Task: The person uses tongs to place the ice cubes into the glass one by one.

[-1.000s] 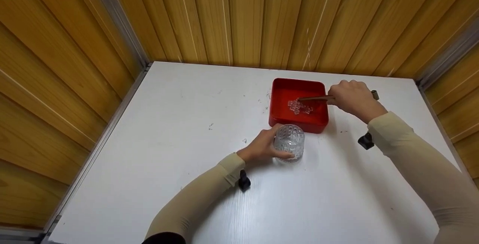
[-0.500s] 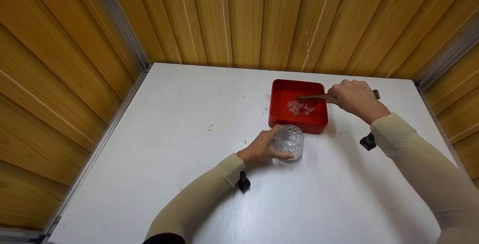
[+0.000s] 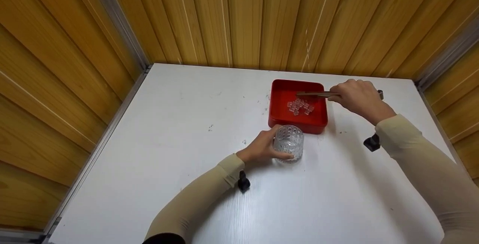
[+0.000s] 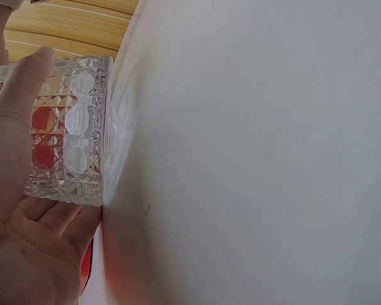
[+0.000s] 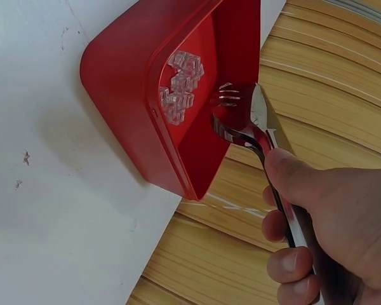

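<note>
My left hand (image 3: 261, 147) grips a clear cut-glass tumbler (image 3: 290, 145) standing on the white table, thumb on the near side and fingers behind it. In the left wrist view the tumbler's patterned wall (image 4: 76, 121) shows the thumb across it. In my right hand (image 3: 357, 97) are metal tongs (image 3: 318, 94), reaching over the right side of a square red box (image 3: 299, 126). A slotted, fork-like tip (image 5: 227, 101) and a second flat tip (image 5: 258, 108) stand apart with nothing between them. Several clear cubes (image 3: 300, 106) lie clustered on the box's floor, in front of the tongs.
The white table (image 3: 179, 131) ends at the back against a yellow wood-look panel wall (image 3: 243, 19). Similar panels with grey metal corner posts (image 3: 119, 19) stand at both sides. Dark scuffs mark the tabletop. The tumbler stands close to the box's near wall.
The tongs have drawn up and back from the cubes, and my right hand has shifted slightly right. Some cubes lie in a different arrangement. The left hand and tumbler stay put.
</note>
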Demonstrator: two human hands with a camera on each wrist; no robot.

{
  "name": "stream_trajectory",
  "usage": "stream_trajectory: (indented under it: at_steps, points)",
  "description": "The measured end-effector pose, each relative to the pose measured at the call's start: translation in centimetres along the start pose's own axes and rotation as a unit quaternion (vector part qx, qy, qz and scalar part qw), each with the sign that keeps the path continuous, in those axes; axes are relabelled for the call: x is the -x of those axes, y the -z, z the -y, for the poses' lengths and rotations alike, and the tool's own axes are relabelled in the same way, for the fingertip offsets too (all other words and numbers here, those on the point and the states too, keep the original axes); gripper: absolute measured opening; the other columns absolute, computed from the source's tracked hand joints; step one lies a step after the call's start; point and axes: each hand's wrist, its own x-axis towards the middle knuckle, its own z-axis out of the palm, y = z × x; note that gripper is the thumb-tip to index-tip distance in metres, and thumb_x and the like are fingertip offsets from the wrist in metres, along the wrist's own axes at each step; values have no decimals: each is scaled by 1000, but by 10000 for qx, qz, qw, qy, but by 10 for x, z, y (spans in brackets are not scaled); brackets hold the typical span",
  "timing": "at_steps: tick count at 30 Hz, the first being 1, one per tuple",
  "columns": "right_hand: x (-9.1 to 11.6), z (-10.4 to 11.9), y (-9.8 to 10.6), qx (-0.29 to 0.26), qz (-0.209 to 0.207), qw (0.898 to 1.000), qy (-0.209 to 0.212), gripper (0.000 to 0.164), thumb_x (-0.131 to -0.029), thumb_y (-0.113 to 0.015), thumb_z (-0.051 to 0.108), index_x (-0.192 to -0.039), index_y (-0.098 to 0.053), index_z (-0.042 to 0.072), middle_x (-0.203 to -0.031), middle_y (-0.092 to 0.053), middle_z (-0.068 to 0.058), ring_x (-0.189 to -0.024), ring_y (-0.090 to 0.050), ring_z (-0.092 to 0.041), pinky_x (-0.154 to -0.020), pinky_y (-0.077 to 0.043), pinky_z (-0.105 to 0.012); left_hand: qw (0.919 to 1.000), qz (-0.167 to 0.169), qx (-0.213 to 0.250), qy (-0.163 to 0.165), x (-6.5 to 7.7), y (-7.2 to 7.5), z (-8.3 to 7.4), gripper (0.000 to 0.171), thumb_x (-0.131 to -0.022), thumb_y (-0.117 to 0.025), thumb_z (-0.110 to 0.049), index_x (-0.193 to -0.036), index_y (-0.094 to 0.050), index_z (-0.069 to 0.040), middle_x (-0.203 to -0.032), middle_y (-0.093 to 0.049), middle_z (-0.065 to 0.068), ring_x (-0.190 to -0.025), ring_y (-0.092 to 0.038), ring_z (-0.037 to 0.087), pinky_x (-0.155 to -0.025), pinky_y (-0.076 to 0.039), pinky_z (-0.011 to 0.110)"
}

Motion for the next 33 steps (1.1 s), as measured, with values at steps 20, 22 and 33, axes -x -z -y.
stream_trajectory:
  at_steps: [20, 22, 33]
  points:
    - [15, -5, 3, -112, -327, 9994, -17, 19, -96, -75, 21, -111, -77, 11, -84, -74, -6, -66, -54, -22, -55, -43, -36, 9998, 37, 143, 116, 0, -1, 2, 85, -77, -93, -33, -145, -44, -15, -127, -68, 7, -111, -64, 13, -97, -50, 23]
    - [17, -6, 4, -174, -331, 9993, -24, 21, -96, -75, 22, -114, -77, 10, -86, -74, -6, -66, -54, -22, -55, -43, -36, 9998, 59, 164, 139, -1, -1, 2, 85, -77, -92, -33, -145, -44, -15, -128, -68, 6, -112, -64, 12, -98, -50, 24]
    - [25, -6, 3, -66, -450, 9989, 149, 25, -95, -76, 21, -118, -76, 10, -91, -76, -9, -67, -56, -22, -53, -44, -34, 9997, 81, 176, 164, -1, -1, 1, 85, -78, -92, -34, -146, -43, -17, -130, -67, 5, -113, -63, 13, -99, -50, 25]
